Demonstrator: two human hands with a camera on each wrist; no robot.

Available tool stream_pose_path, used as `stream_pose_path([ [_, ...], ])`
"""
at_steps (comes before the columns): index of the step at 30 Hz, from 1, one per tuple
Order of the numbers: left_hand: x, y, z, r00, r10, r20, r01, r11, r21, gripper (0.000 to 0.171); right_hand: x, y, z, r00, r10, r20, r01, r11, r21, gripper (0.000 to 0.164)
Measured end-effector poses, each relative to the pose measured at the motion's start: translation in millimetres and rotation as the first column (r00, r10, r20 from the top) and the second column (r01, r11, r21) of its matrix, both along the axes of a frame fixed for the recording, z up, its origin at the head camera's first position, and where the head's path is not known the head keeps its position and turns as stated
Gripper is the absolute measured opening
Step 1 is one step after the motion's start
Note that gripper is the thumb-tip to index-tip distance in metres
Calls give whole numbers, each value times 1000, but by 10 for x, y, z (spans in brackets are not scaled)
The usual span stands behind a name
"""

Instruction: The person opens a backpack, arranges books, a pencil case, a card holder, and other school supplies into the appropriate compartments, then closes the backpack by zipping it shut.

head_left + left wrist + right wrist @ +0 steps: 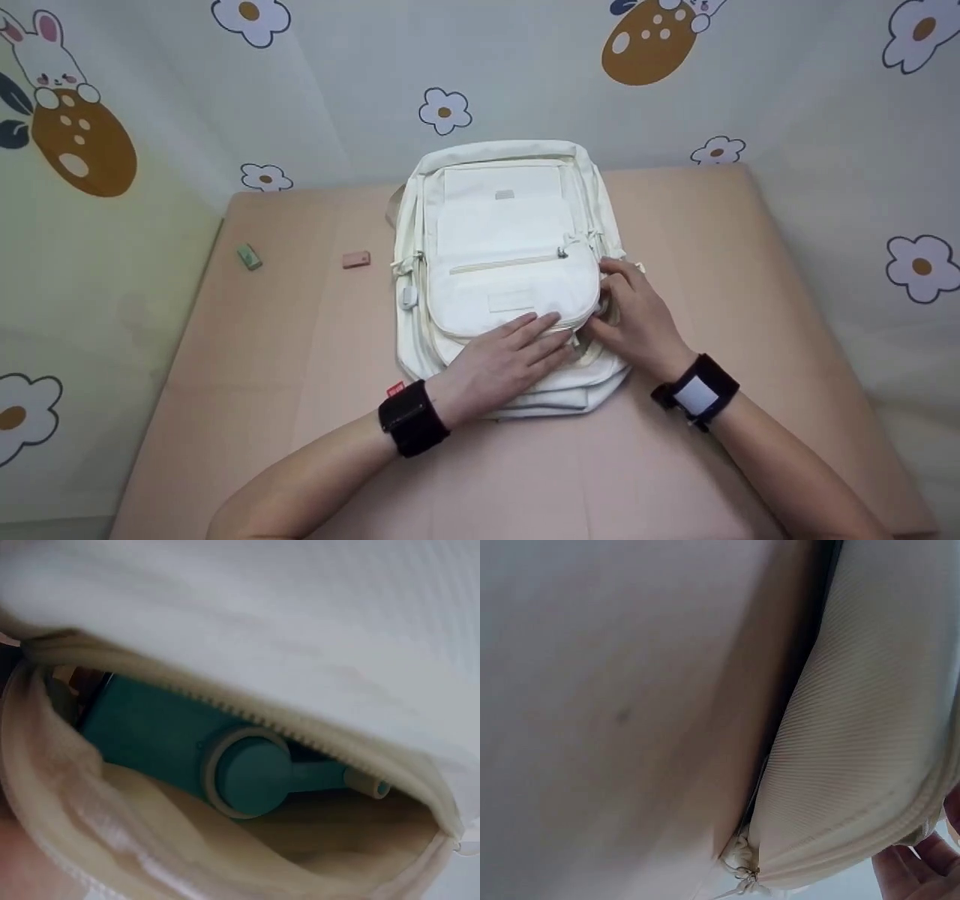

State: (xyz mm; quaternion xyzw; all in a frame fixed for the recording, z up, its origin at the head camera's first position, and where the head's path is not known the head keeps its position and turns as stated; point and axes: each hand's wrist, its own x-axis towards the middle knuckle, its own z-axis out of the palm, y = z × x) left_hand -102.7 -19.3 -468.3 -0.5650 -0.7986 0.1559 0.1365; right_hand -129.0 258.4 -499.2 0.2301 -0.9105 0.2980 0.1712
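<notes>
Backpack [506,221] lies lengthwise toward the patterned backdrop [375,97], top farthest.

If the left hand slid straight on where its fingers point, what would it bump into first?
Probably the right hand, at the edge of the front pocket on the white backpack, though depth is hard to tell.

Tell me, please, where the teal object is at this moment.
In the left wrist view, the teal object lies near the centre, inside the open pocket of the bag, just below the zipper teeth.
</notes>
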Motion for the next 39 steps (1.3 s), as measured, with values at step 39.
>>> stream_pose_path([
  [39,-53,-644,-193,983,-130,129,3,713,701,17,287,-806,445,892,391,-226,-291,881,373,51],
])
